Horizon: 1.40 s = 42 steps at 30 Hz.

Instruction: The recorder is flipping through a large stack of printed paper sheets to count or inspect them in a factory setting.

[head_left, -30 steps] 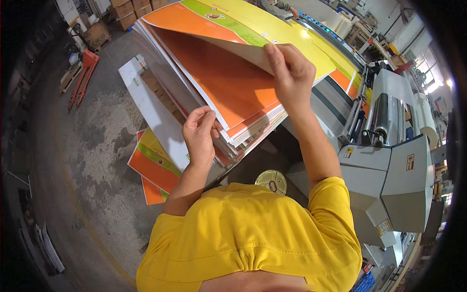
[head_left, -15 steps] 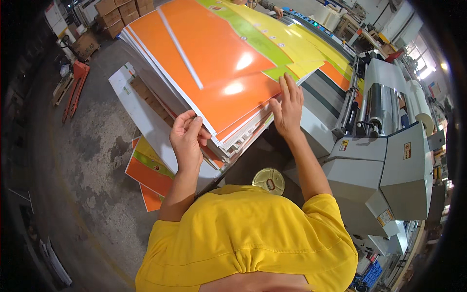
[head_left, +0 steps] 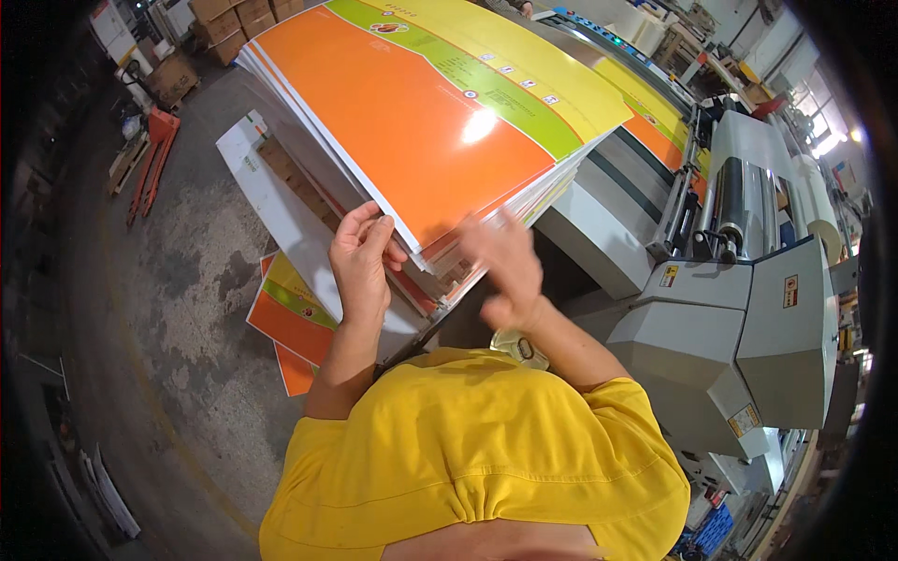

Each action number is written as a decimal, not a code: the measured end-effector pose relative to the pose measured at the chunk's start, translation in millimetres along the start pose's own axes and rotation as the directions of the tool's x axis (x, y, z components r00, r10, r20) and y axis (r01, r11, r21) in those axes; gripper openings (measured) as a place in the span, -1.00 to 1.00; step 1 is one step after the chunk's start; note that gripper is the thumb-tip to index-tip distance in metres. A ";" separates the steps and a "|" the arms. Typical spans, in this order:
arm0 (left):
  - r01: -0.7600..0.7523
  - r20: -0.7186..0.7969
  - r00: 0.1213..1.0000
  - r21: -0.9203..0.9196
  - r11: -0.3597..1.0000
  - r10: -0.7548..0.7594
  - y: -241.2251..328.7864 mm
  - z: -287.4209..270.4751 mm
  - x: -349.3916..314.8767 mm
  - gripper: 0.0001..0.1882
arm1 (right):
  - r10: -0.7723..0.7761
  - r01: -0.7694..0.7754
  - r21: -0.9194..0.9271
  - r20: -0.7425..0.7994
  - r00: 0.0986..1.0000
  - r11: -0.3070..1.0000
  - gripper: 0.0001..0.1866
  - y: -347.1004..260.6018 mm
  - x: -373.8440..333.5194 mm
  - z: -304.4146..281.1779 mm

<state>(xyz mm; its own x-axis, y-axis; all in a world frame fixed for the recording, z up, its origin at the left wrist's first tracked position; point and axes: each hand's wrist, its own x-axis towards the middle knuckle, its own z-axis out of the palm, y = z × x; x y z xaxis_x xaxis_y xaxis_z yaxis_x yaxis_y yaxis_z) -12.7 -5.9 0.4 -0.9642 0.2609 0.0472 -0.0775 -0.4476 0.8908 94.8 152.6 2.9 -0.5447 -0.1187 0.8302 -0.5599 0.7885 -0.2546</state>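
Observation:
A tall stack of glossy printed sheets point(head_left: 393, 112), orange, green and yellow on top, lies in front of me. My left hand point(head_left: 363, 257) is at the stack's left edge by the near corner, thumb and fingers closed on the white edge of the printed sheets. Along the near right edge, beside the same corner, my right hand point(head_left: 510, 266) is smeared by motion, so its finger position and any contact with the sheets are unclear.
A grey machine with rollers point(head_left: 739, 210) stands at the right, with a printed sheet point(head_left: 655, 131) on its bed. More printed sheets point(head_left: 290, 318) lie low at the left. An orange pallet jack point(head_left: 154, 159), stacked cartons point(head_left: 220, 28) and another person's hand point(head_left: 526, 9) are farther back.
My right hand has moved left and toward me along the near edge. The top sheet, skewed and creased with glare before, now lies flat and aligned. My left hand stays at the corner.

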 end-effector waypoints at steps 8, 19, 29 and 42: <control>0.062 0.063 0.996 -0.031 0.998 -0.060 18.9 4.7 9.0 -0.84 | -0.102 0.155 -0.248 0.217 0.971 0.956 -0.60 13.7 58.8 -9.9; -0.804 0.752 0.594 0.564 0.188 0.286 46.4 -17.4 3.4 -0.74 | 0.534 -0.410 0.405 -0.264 0.803 0.817 -0.89 46.3 109.0 -20.8; -0.868 0.857 0.493 0.475 0.140 0.150 50.1 -16.4 10.3 -0.63 | 0.054 -0.040 -0.056 0.291 0.955 0.998 -0.81 59.0 41.6 -7.7; -0.942 0.894 0.298 0.332 -0.051 0.335 35.1 -27.2 19.8 -0.62 | 0.003 0.006 -0.046 0.175 0.985 0.999 -0.22 -10.8 -14.3 28.9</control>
<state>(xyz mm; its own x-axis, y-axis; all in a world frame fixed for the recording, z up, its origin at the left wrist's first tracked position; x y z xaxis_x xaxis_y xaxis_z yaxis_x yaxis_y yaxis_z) -41.4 -39.7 20.3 -0.0861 0.6925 0.7163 0.9963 0.0612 0.0606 90.6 128.4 -20.6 -0.6470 -0.2203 0.7300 -0.5333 0.8150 -0.2267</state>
